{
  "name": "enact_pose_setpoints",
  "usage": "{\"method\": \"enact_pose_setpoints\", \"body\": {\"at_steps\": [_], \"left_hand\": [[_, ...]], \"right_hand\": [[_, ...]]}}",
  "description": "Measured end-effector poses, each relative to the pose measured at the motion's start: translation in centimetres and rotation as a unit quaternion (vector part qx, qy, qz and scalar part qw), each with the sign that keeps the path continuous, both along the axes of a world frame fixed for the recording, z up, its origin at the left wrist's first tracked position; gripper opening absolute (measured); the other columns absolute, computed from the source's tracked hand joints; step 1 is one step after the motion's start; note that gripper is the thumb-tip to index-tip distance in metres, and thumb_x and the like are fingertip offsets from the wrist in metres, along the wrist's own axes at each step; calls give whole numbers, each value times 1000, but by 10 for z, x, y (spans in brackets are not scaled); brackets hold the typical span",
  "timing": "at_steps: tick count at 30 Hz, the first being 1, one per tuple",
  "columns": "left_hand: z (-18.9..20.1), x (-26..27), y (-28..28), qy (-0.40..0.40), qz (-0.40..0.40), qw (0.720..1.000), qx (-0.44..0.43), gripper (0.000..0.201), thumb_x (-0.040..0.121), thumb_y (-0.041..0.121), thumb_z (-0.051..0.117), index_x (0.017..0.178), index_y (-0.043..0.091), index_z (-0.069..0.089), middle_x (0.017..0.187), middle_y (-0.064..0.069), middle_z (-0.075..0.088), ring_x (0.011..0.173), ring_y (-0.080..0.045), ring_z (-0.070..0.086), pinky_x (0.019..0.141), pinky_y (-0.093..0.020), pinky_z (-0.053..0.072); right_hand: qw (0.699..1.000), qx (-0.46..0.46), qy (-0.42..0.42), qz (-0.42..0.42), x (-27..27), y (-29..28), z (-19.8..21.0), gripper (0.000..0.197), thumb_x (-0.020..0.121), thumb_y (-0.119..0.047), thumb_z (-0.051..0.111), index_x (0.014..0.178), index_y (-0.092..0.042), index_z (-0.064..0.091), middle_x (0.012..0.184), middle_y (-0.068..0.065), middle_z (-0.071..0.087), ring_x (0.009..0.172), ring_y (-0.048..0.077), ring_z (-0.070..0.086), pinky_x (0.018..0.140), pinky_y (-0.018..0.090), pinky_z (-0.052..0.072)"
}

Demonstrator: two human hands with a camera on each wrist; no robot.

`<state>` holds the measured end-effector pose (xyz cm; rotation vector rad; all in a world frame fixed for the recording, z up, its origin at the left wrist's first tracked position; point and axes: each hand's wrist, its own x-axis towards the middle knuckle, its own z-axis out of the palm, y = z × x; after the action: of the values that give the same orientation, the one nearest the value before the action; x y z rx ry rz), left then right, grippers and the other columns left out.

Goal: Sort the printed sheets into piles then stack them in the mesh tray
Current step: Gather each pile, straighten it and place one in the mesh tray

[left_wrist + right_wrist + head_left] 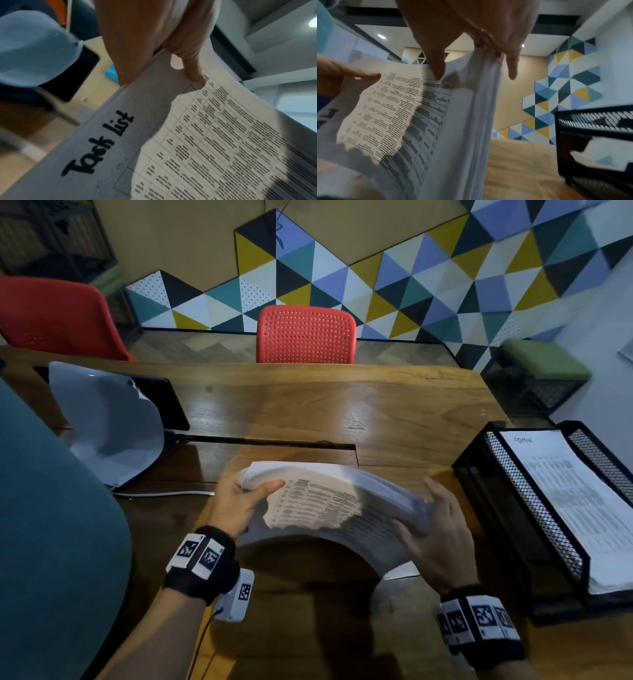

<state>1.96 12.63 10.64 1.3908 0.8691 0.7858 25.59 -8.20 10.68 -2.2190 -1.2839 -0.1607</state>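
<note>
Wooden table point(342, 405) below, both hands hold a thick stack of sheets point(329, 501) bowed in the air: left hand point(239, 505) pinching one end, right hand point(435, 529) clasping the other. Slack grip (paper's slippery) could spill sheets short of the tray point(513, 508).

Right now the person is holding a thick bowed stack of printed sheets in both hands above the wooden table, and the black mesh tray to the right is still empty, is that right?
Not quite: the black mesh tray is not empty. The head view shows printed sheets already lying in it. The rest holds: the left hand and right hand hold the bowed stack above the wooden table.
</note>
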Motion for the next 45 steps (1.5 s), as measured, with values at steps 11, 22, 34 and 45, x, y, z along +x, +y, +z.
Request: {"method": "enact_pose_setpoints", "body": {"at_steps": [11,22,34,45], "left_hand": [[115,21,-9,-3,10,903,430,55,77,46,76,123,18,65,131,2,62,123,-15,57,106,-39,46],[17,27,-68,-127,25,986,-101,25,78,-5,74,100,6,70,89,-1,79,83,-11,75,68,-19,57],[-20,12,-50,-75,74,985,-133,24,76,-7,77,96,3,71,79,8,79,77,-5,75,61,-15,56],[-21,9,-46,-66,40,989,-130,25,73,-2,79,93,10,69,83,8,79,82,-6,75,61,-17,57]], "right_hand": [[955,47,264,131,-14,13,29,35,87,-34,66,58,-16,57,53,-4,55,46,6,48,45,34,37],[858,210,464,64,-68,8,5,14,88,-12,63,85,0,70,84,10,75,79,14,70,67,32,54],[935,276,185,122,-54,28,36,73,86,-3,67,146,-16,27,130,-11,55,106,15,64,78,30,56],[971,150,-78,168,-43,36,77,42,96,-24,55,137,-19,51,128,11,55,99,5,55,59,27,57]]}}
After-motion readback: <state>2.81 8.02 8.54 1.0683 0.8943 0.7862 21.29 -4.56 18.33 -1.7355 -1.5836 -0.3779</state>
